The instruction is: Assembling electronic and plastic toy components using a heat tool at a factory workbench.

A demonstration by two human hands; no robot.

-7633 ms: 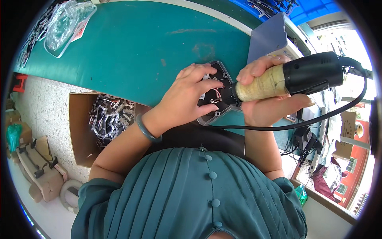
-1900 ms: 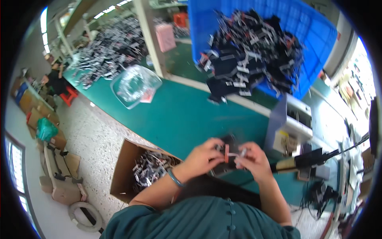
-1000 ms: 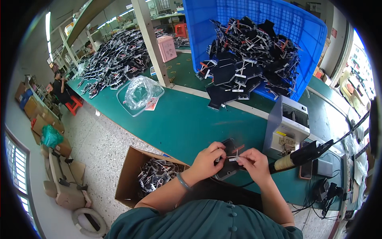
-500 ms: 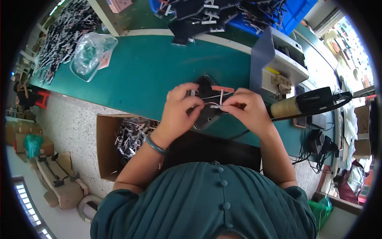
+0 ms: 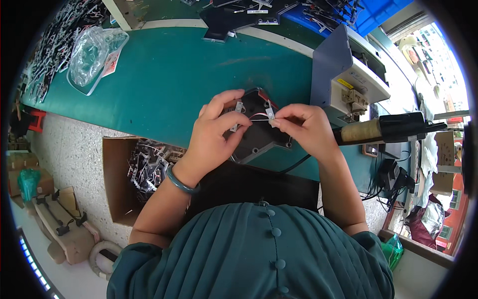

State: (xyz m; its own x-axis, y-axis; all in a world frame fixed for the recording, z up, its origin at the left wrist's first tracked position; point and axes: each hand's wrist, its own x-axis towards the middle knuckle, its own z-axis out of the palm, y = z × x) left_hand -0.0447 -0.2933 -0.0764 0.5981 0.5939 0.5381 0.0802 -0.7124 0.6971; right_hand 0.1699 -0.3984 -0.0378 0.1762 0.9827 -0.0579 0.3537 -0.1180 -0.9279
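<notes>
Bench: ours is teal (image 5: 164, 84), grey machine (image 5: 348, 74) at its right.
Floor: speckled, cardboard box (image 5: 124, 179) below.
Hands: our left hand (image 5: 216, 132) and right hand (image 5: 303, 129) pinch thin wires (image 5: 259, 118) over black casing (image 5: 256, 137).

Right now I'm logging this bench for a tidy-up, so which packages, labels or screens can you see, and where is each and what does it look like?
Clear plastic bag: far left on the green table, crumpled, with a red and white card beside it.
Yellow label: small strip on the grey machine to the right.
Cardboard box: brown, open, below the table edge by the left hand, holding dark parts.
No screen shows.
</notes>
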